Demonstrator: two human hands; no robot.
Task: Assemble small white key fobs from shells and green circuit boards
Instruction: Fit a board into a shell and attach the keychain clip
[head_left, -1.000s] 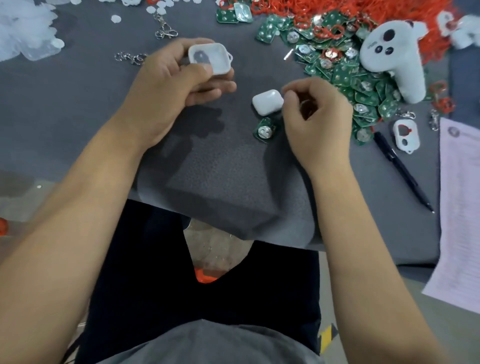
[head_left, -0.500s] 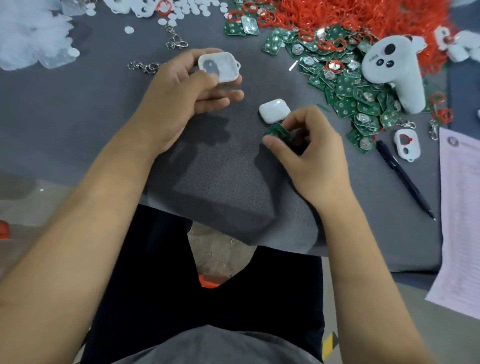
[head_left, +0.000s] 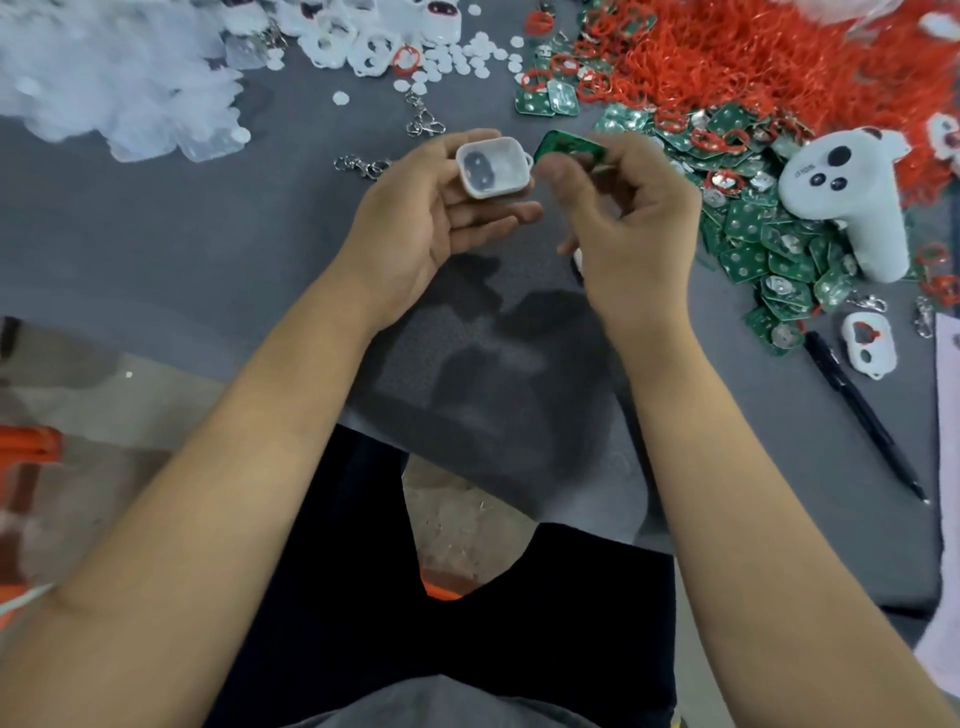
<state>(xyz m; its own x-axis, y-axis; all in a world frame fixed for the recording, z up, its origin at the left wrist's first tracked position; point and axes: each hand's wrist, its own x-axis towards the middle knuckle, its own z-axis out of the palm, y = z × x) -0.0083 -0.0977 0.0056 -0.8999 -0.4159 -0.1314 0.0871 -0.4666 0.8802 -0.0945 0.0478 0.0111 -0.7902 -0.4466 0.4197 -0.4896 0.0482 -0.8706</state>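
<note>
Second shell (head_left: 576, 258) — mostly hidden behind right hand (head_left: 631, 218).

- Both bare forearms reach forward from the body and angle in toward each other, with the hands raised close together above the surface.
- The left hand (head_left: 431, 208) is palm up, its fingers curled under a white shell (head_left: 493, 167) and its thumb along the near edge.
- The right hand (head_left: 631, 218) shows its back, thumb and fingers pinching a green circuit board (head_left: 569, 148) just beside the shell.
</note>
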